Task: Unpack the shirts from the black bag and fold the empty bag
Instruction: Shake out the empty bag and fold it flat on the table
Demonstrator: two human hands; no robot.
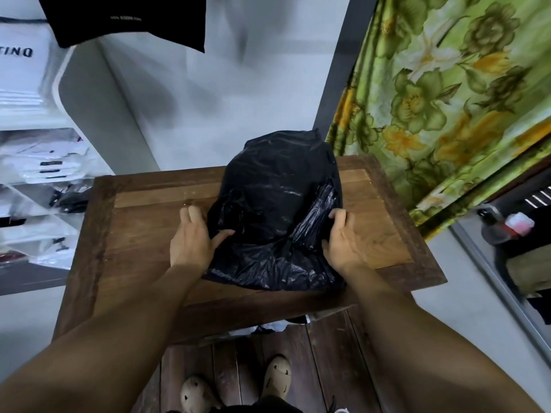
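the bag (pixel 277 204) is glossy black and the table (pixel 149 234) is mid-brown wood with a darker brown border. the curtain (pixel 447 84) is bright green with yellow and white flowers, the floor (pixel 328 368) is dark brown planks, and the shoes (pixel 277 372) are beige.

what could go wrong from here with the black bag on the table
1. The black bag is thin, crinkled plastic, and the right hand grips a bunched fold of it. A hard pull there might tear it.
2. The left hand only lies against the bag's side with straight fingers, so the bag could twist or slide when the right hand pulls.
3. The bag's far end seems to reach past the far edge of the wooden table. A push away could tip it off.
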